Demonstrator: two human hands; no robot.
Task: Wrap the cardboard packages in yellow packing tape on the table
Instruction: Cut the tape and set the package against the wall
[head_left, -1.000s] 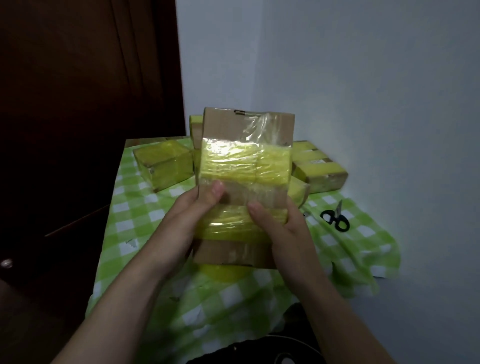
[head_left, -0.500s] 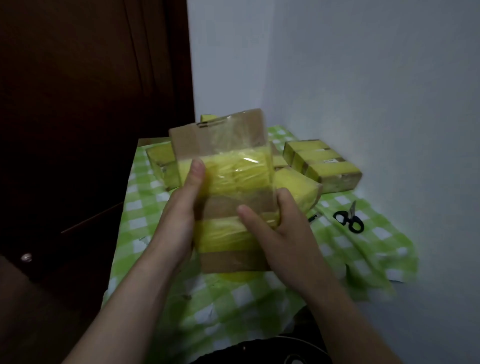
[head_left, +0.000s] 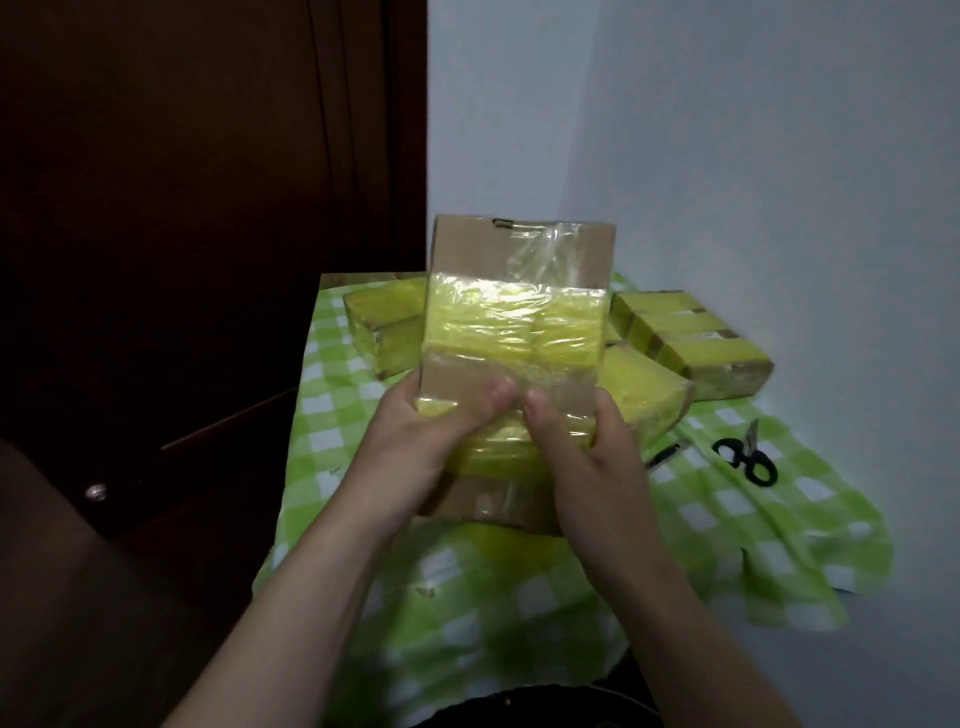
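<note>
A cardboard package (head_left: 514, 332) stands upright above the table, held between both hands. Yellow tape bands cross its middle and lower part, and clear film covers the top right. My left hand (head_left: 421, 447) grips its lower left edge, thumb pressed on the front face. My right hand (head_left: 587, 447) grips the lower right edge, thumb also on the front. The two thumbs nearly meet at the centre. A yellow patch, possibly the tape roll (head_left: 498, 545), shows on the cloth below the package, mostly hidden.
Taped packages lie on the green checked tablecloth (head_left: 753, 545): one at the back left (head_left: 384, 327), one behind the held package (head_left: 644, 395), one by the wall (head_left: 691, 338). Black scissors (head_left: 745, 457) lie at right. A dark wooden door (head_left: 208, 208) stands left.
The package was turned to the left half a second ago and now faces me squarely again. Both thumbs have moved toward the middle of its front face.
</note>
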